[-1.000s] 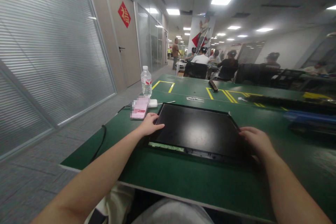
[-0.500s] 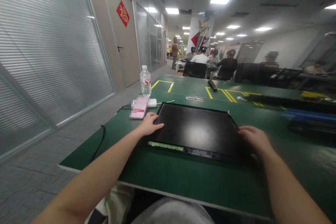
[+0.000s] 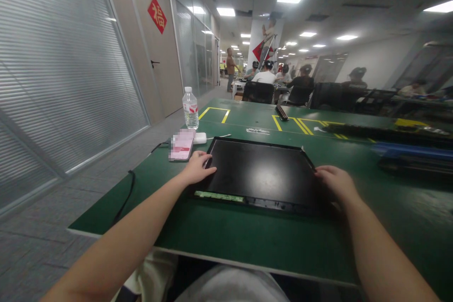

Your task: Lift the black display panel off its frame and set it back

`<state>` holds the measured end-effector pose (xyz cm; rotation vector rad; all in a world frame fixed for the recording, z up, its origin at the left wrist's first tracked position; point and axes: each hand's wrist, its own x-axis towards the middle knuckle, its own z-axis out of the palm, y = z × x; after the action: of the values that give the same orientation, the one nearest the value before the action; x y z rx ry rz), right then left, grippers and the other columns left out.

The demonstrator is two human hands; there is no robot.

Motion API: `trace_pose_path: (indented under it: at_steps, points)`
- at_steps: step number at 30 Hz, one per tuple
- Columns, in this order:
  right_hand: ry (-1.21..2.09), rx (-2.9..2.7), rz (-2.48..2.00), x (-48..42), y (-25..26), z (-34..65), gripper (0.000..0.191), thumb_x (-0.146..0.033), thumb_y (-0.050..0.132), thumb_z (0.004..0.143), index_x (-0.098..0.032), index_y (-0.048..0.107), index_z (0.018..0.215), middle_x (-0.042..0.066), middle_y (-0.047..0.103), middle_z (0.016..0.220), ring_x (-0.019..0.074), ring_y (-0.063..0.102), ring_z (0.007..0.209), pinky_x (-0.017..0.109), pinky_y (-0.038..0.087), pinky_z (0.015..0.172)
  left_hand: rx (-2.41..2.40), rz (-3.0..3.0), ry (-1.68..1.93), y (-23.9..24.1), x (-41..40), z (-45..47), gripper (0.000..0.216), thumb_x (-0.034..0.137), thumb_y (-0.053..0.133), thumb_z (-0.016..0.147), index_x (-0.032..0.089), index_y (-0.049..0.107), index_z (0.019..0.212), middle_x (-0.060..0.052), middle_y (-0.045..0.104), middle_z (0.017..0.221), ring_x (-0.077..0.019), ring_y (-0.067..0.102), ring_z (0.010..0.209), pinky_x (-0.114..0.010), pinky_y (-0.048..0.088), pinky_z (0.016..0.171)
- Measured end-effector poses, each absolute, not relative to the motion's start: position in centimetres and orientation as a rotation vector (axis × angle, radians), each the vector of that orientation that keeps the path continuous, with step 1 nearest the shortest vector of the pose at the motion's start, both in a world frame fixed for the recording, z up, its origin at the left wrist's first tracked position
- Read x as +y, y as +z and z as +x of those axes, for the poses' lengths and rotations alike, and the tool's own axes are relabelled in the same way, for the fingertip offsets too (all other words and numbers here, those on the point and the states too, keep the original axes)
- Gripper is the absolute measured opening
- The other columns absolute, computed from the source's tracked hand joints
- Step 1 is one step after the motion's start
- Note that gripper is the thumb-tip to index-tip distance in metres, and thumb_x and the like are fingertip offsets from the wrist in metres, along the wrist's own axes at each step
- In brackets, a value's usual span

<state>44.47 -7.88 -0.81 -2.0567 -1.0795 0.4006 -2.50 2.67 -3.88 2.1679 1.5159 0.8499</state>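
A black display panel [image 3: 262,170] lies on the green table with its dark screen facing up. Along its near edge runs a green circuit board strip [image 3: 219,197]. My left hand [image 3: 198,168] grips the panel's left edge, its thumb resting over the frame and the screen's border. On the opposite side, my right hand [image 3: 334,181] pinches the right edge of the panel near the far corner. Some of the right hand's fingers are hidden beneath or behind the edge.
A phone [image 3: 182,145], a white case [image 3: 200,138] and a water bottle [image 3: 190,108] stand left of the panel. A blue item [image 3: 410,151] and a long dark strip [image 3: 375,130] lie to the right. A black cable [image 3: 125,196] hangs over the left table edge.
The whole view has shifted slightly, so everything appears a little further left. Both hands keep the same hold on the panel, which has not visibly moved on the table.
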Motion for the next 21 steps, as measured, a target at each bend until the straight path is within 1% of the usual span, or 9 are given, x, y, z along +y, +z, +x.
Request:
trace_pose_path:
  at_steps: [5,9,13,16,19,21]
  points:
    - [0.339,-1.118,-2.114,-7.9,-0.7,44.5,0.024,-0.034,0.063,0.068,-0.022,0.076,0.085,0.006,0.075,0.082,0.0248,0.067,0.08,0.034,0.049,0.074,1.505,2.207,0.829,-3.6,2.1,-2.3,0.054,0.047,0.072,0.071,0.02,0.069,0.118,-0.011,0.049,0.123,-0.0335,0.052,0.122,-0.047,0.038,0.112]
    - [0.429,-1.234,-2.104,-8.1,-0.6,44.7,0.031,-0.035,0.064,0.07,-0.022,0.075,0.095,0.007,0.075,0.091,0.0246,0.068,0.085,0.034,0.05,0.077,1.48,2.223,0.807,-3.1,1.8,-2.3,0.055,0.045,0.072,0.071,0.019,0.068,0.119,-0.013,0.047,0.127,-0.0349,0.051,0.125,-0.048,0.037,0.113]
    - [0.442,-1.449,-2.079,-7.9,-1.4,45.3,0.05,-0.038,0.071,0.066,-0.022,0.072,0.114,0.009,0.072,0.107,0.0259,0.066,0.097,0.037,0.049,0.088,1.48,2.234,0.783,-2.8,1.6,-2.2,0.055,0.044,0.072,0.071,0.018,0.068,0.119,-0.014,0.047,0.13,-0.036,0.049,0.128,-0.048,0.035,0.114]
    - [0.365,-1.608,-2.107,-7.7,-1.7,45.4,0.063,-0.039,0.074,0.064,-0.023,0.068,0.124,0.012,0.068,0.118,0.0295,0.06,0.111,0.042,0.044,0.1,1.483,2.235,0.77,-2.6,1.5,-2.2,0.055,0.043,0.072,0.072,0.017,0.067,0.12,-0.014,0.046,0.132,-0.0367,0.049,0.129,-0.048,0.035,0.115]
    - [0.334,-1.729,-2.125,-8.2,-1.3,45.2,0.073,-0.043,0.077,0.062,-0.026,0.064,0.132,0.013,0.06,0.134,0.0343,0.05,0.127,0.047,0.035,0.11,1.491,2.238,0.748,-2.6,1.5,-2.2,0.057,0.043,0.071,0.073,0.016,0.066,0.122,-0.016,0.046,0.133,-0.0374,0.049,0.13,-0.048,0.035,0.115]
    - [0.371,-1.825,-2.111,-8.7,-0.8,45.0,0.084,-0.048,0.079,0.06,-0.028,0.058,0.139,0.013,0.051,0.146,0.0378,0.039,0.138,0.05,0.029,0.113,1.497,2.24,0.741,-2.6,1.5,-2.1,0.058,0.042,0.07,0.073,0.015,0.065,0.123,-0.017,0.045,0.133,-0.0374,0.049,0.13,-0.048,0.035,0.115]
